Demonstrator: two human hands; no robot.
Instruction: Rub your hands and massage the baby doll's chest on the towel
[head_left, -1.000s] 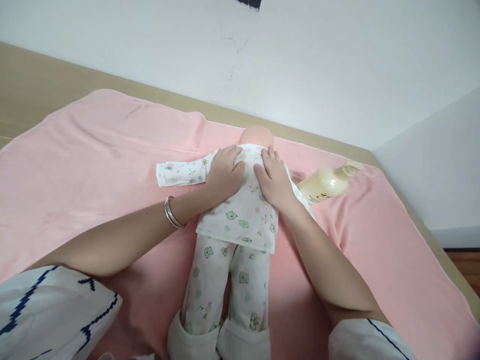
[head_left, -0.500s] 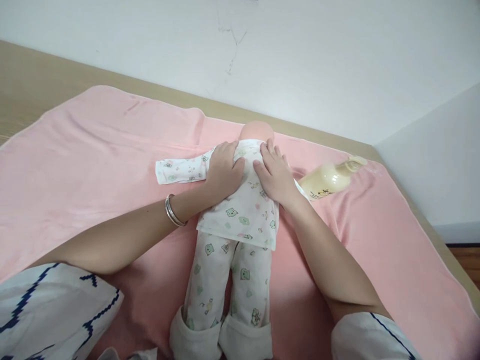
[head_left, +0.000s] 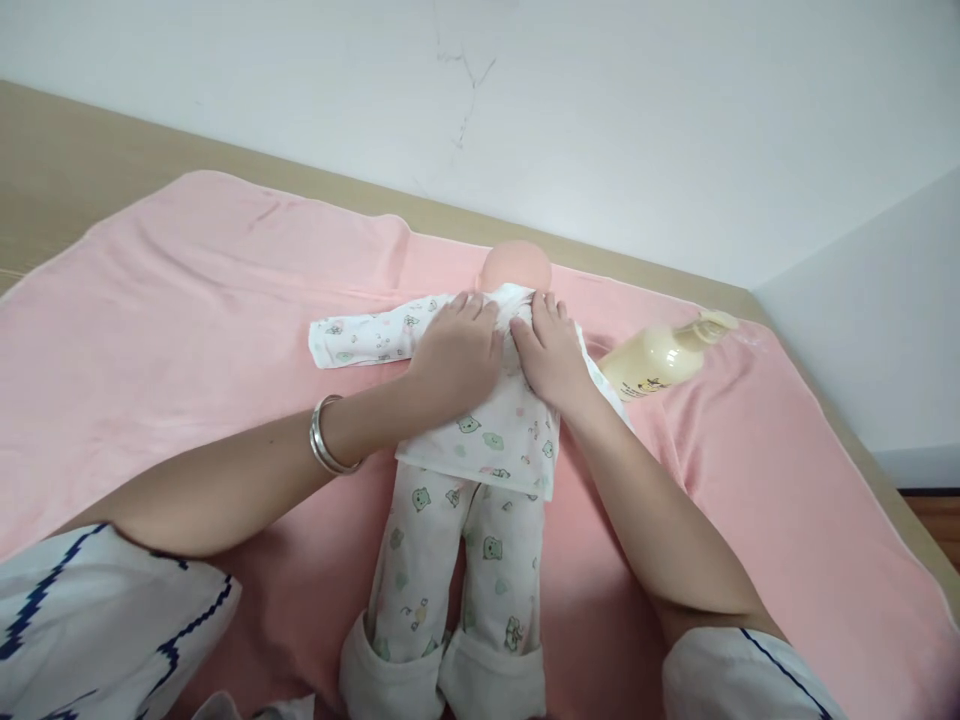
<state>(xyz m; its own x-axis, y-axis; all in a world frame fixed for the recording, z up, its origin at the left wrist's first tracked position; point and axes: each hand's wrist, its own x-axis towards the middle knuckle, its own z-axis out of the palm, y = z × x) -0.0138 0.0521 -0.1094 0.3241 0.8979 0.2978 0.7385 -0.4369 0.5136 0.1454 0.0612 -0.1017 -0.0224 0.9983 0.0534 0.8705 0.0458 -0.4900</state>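
A baby doll (head_left: 480, 470) in white printed pyjamas lies on a pink towel (head_left: 187, 300), its bald head (head_left: 516, 265) toward the wall. My left hand (head_left: 459, 348) lies flat on the doll's upper back, fingers spread, with a silver bangle (head_left: 324, 450) on the wrist. My right hand (head_left: 549, 352) rests flat beside it, fingertips at the bunched collar of the shirt. The two thumbs nearly touch. One shirt sleeve (head_left: 360, 338) stretches out to the left.
A cream bottle (head_left: 660, 358) lies on its side on the towel, right of the doll. The towel covers a wooden surface (head_left: 60, 170) against a white wall. The surface's right edge (head_left: 885, 500) drops to a wooden floor.
Both hands have slid up the doll's back toward the neck and closer together, bunching the shirt fabric at the collar.
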